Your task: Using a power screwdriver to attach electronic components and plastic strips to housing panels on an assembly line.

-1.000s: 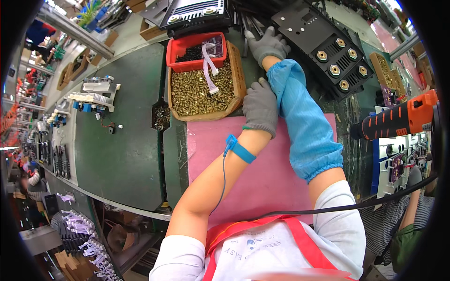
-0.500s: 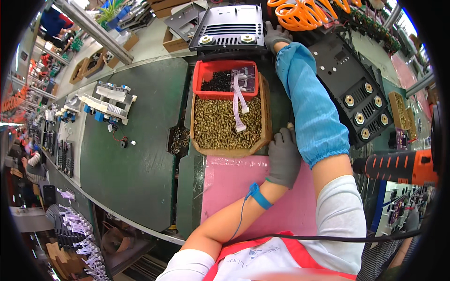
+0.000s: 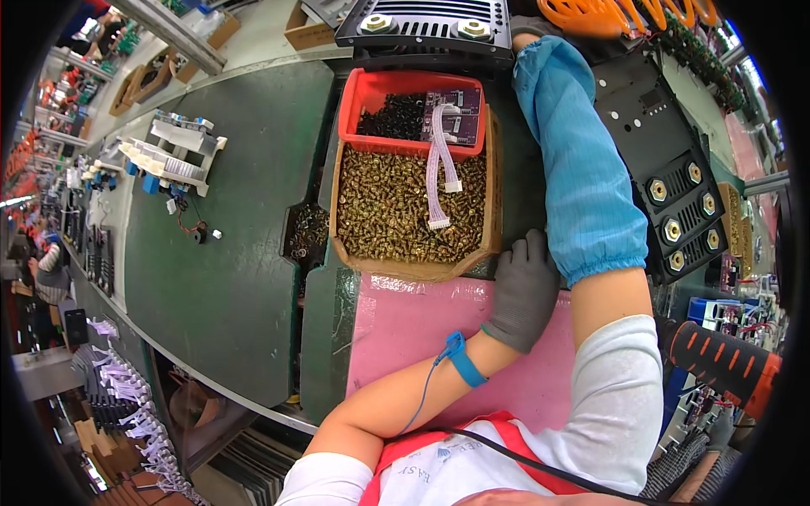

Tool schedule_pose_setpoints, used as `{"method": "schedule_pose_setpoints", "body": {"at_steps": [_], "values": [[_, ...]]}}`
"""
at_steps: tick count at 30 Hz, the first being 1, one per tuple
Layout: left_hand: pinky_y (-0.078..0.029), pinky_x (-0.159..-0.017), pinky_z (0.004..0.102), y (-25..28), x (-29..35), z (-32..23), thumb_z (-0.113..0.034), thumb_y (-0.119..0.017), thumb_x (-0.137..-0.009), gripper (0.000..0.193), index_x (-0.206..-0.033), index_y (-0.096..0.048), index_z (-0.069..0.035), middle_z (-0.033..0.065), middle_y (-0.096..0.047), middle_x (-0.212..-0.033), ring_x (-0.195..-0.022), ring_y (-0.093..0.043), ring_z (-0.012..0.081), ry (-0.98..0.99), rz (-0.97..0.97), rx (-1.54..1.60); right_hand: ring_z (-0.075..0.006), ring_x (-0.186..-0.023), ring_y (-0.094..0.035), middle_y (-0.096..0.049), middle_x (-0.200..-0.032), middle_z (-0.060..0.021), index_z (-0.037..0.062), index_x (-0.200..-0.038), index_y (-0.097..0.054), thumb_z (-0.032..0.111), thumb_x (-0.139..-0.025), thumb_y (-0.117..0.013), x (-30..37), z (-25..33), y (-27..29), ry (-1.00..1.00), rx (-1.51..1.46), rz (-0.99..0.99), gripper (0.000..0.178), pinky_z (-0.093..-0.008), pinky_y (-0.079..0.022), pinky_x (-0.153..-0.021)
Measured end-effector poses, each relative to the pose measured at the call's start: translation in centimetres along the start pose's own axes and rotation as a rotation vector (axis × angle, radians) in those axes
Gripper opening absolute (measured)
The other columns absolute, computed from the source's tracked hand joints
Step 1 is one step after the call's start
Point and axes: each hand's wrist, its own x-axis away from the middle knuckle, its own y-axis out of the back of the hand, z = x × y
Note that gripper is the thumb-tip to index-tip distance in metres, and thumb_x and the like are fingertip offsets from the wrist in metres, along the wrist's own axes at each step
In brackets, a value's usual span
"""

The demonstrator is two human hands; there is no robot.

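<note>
My left hand [image 3: 523, 291], in a grey glove with a blue strap at the wrist, rests at the right front corner of a cardboard box [image 3: 422, 268]. Its fingers are loosely bent and slightly apart, with nothing visible in them. Brass-coloured fasteners [image 3: 396, 211] fill that box. My right arm, in a blue sleeve [image 3: 586, 177], stretches far forward. At the top edge my right hand [image 3: 528, 25], also gloved, is beside a black slotted panel [image 3: 422, 35] with brass nuts; its fingers are hidden.
A red bin [image 3: 348, 110] with black small parts and a purple circuit board [image 3: 456, 114] sits on the box. Black panels [image 3: 650, 143] lie at right, near a power tool [image 3: 717, 363]. A white-and-blue assembly [image 3: 177, 156] is at left. Orange coiled hose [image 3: 591, 15] hangs above.
The view has shifted, so the slotted panel and my right hand now sit higher and are partly cut off. My left hand stays by the box's corner.
</note>
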Motion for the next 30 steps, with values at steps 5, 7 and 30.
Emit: {"method": "schedule_pose_setpoints", "body": {"at_steps": [5, 7, 30], "values": [[-0.045, -0.078, 0.0392, -0.1, 0.0, 0.0, -0.012, -0.057, -0.084, 0.03, -0.111, -0.058, 0.001, 0.0155, -0.053, -0.109, -0.092, -0.053, 0.0301, 0.054, -0.04, 0.103, -0.0385, -0.123, -0.046, -0.047, -0.129, -0.0233, 0.0056, -0.13, -0.044, 0.046, -0.088, -0.052, -0.7, -0.1, -0.6, 0.034, 0.037, 0.01, 0.059, -0.0461, -0.038, -0.099], [-0.045, -0.079, 0.041, -0.4, 0.0, 0.0, -0.012, -0.057, -0.085, 0.031, -0.114, -0.057, 0.001, 0.0157, -0.052, -0.107, -0.093, -0.053, 0.0308, 0.017, 0.008, 0.094, -0.0388, -0.119, -0.05, -0.052, -0.124, -0.0239, 0.0039, -0.126, -0.049, 0.043, -0.088, -0.053, -1.5, -0.5, -1.0, 0.057, 0.059, 0.02, 0.055, -0.0453, -0.041, -0.096], [-0.049, -0.08, 0.0439, 13.1, 17.3, 6.9, 0.006, -0.055, -0.075, 0.042, -0.115, -0.064, -0.007, 0.0141, -0.063, -0.101, -0.093, -0.058, 0.0345, -0.178, 0.198, 0.046, -0.0387, -0.091, -0.062, -0.064, -0.095, -0.0221, 0.0053, -0.118, -0.055, 0.018, -0.076, -0.061, 34.6, -11.9, 16.3, 0.424, -0.2, 0.375, 0.044, -0.0429, -0.05, -0.081]]}}
